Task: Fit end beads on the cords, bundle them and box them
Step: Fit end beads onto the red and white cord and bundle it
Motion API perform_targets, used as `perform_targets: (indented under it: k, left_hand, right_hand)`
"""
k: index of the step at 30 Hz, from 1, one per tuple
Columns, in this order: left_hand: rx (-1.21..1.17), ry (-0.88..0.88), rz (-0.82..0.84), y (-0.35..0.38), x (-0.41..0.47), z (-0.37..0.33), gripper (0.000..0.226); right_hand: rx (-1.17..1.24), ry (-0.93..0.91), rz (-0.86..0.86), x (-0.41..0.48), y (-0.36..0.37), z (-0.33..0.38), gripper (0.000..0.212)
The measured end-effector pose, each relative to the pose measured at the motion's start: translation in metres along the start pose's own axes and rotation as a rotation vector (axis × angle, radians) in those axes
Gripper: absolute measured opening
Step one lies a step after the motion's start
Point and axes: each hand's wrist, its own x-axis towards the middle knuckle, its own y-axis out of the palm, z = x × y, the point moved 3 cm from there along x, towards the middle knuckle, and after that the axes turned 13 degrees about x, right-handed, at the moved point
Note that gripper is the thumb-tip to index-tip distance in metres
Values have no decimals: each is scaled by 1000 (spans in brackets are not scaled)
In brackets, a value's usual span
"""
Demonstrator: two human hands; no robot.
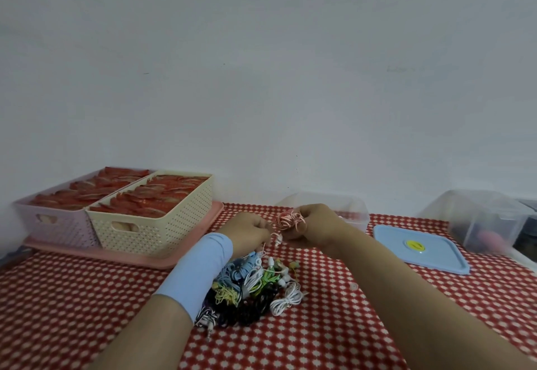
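At table centre, just above the cloth: both hands raised, close together, backs twd camera. R hand (pixel 312 225): fingers curled, gripping pink cord (pixel 290 220), which is wound into a loose bundle sitting on top of the fingers, betw. the two hands. L hand (pixel 250 231): fingers curled tight, tips pinching a loose end of the same cord. A thin strand hangs from the L fist twd the pile below. Small pale piece (pixel 277 239) betw. the fingertips of both hands, too small/blurred to say if it is a bead. L forearm wears light-blue sleeve band (pixel 200 271).

Below hands, on red-white dotted cloth (pixel 87 297): cord pile (pixel 255 288), mixed colours (blue, yellow-green, black, white). White coil lies at the pile's R edge. L forearm covers part of the pile.

Far L: cream basket (pixel 162 212) and lilac basket (pixel 58 224) side by side, touching, both on pink tray (pixel 139 256). Both full of red-orange items, can't tell what.

R of hands: blue lid (pixel 418 249) flat on cloth, round yellow mark at centre. Behind hands, by the wall: clear box (pixel 343 204), partly hidden by R hand. Far R: second clear box (pixel 488 221), sth pinkish inside, blurred.
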Motion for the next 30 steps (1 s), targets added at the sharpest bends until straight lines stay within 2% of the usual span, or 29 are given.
perform_targets:
  k: [3, 7, 11, 14, 18, 21, 23, 28, 30]
  left_hand:
    - [96, 71, -59, -4, -1, -2, 15]
    - [78, 86, -174, -6, -3, -4, 15]
    - [54, 42, -138, 1, -5, -1, 20]
    - [-15, 46, -115, 0, -11, -1, 28]
    - [-225, 12, -114, 1, -11, 1, 17]
    - [-317, -15, -79, 2, -12, 4, 17]
    - [-265, -43, -101, -2, -14, 5, 21]
    - [119, -96, -130, -15, -12, 1, 19]
    - [166, -38, -166, -19, -7, -5, 23]
  right_hand:
    - [0, 41, 4, -1, 0, 0, 26]
    - [-82, 116, 68, -6, -1, -2, 23]
    - [-56, 142, 77, -7, -1, -4, 15]
    - [-3, 167, 72, -5, -1, -5, 14]
    - [31, 243, 101, -7, 8, -9, 3]
    - [89, 274, 96, -7, 11, -12, 5]
    - [116, 274, 86, -8, 9, -10, 8]
    - [164, 139, -41, -7, -11, 0, 25]
    - [164, 104, -19, -11, -20, 6, 23]
